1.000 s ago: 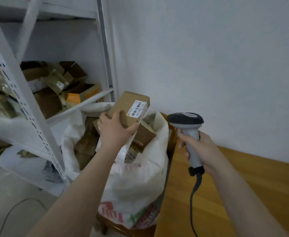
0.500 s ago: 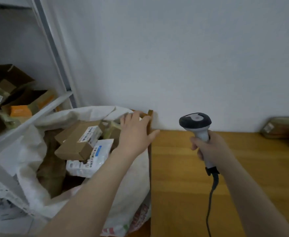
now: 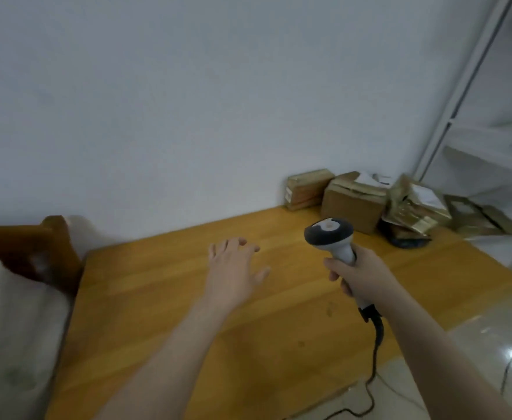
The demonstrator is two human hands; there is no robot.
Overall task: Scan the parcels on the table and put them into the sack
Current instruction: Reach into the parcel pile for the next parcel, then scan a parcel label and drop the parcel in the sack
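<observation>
left hand (image 3: 233,268) empty, fingers spread, now over table (image 3: 163,298), off sack rim | right hand (image 3: 360,275) still grips scanner (image 3: 330,237) | parcels (image 3: 369,201) now visible, far right corner by wall | sack (image 3: 9,316) at left edge

Parcel sorting room, stacked parcels (image 3: 351,201), scanner (image 3: 330,234), shelving (image 3: 460,95)

Counting left hand (image 3: 233,268), right hand (image 3: 362,277), 1 scanner (image 3: 330,234), 1 sack (image 3: 12,328), 1 table (image 3: 157,298), roughly 5 parcels (image 3: 353,204), pile blurring together
</observation>
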